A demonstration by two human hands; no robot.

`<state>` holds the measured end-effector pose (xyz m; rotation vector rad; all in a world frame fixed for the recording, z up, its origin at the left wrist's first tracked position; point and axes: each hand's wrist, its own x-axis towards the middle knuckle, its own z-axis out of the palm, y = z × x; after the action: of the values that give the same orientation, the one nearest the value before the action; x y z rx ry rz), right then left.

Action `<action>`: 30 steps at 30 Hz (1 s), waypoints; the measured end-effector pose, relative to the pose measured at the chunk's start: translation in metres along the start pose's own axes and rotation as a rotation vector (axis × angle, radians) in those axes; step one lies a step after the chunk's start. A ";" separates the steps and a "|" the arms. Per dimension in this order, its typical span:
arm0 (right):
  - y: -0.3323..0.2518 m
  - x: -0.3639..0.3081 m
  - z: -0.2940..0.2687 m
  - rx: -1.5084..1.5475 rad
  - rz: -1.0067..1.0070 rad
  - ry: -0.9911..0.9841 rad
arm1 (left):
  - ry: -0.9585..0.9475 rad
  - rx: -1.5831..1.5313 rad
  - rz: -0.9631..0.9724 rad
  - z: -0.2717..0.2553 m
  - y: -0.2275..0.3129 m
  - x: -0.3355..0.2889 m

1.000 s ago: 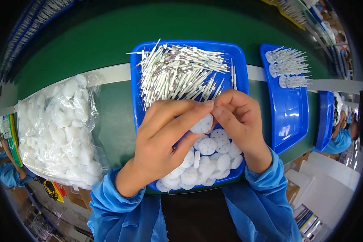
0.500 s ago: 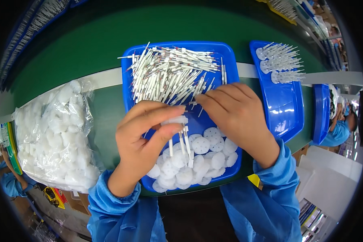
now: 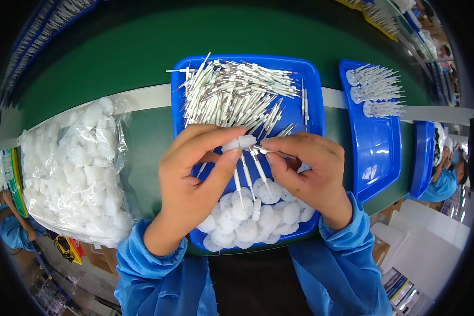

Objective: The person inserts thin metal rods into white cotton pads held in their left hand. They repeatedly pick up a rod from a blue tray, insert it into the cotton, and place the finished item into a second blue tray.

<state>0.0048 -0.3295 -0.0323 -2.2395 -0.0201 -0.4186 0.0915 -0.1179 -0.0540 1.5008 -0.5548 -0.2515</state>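
Between the thumb and fingers of my left hand [image 3: 191, 171] is a round white plastic disc [image 3: 239, 143], tilted, with several thin white rods [image 3: 261, 171] hanging down from it. My right hand [image 3: 318, 171] is closed in a pinch at the disc's right edge, around a thin rod [image 3: 280, 154] whose end meets the disc; whether it is in a hole I cannot tell. Both hands are over a blue tray [image 3: 315, 100]. A heap of white rods with reddish-brown tips [image 3: 231, 92] fills its far part. Loose white discs [image 3: 247, 233] with small holes lie in the near part.
At right, a second blue tray [image 3: 378, 158] bears several discs studded with upright rods [image 3: 379, 84]. A clear bag of white discs [image 3: 71, 176] lies at left on the green table [image 3: 147, 158]. Another person's blue sleeve [image 3: 438, 185] shows at far right.
My right hand has come down and nearer from the rod heap, bringing a rod to the disc. My left hand has turned the disc slightly. The whole view has shifted a little.
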 end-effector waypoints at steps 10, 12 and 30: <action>0.001 -0.003 0.000 0.068 0.063 -0.004 | -0.035 0.105 -0.002 0.004 0.004 0.004; 0.002 -0.004 0.002 0.073 0.063 0.016 | -0.045 0.199 0.059 0.001 0.002 0.004; 0.008 0.002 0.011 -0.276 -0.244 0.082 | -0.086 0.525 0.138 0.010 0.014 -0.005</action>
<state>0.0108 -0.3273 -0.0444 -2.4985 -0.2059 -0.6805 0.0804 -0.1229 -0.0418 1.9528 -0.8340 -0.0623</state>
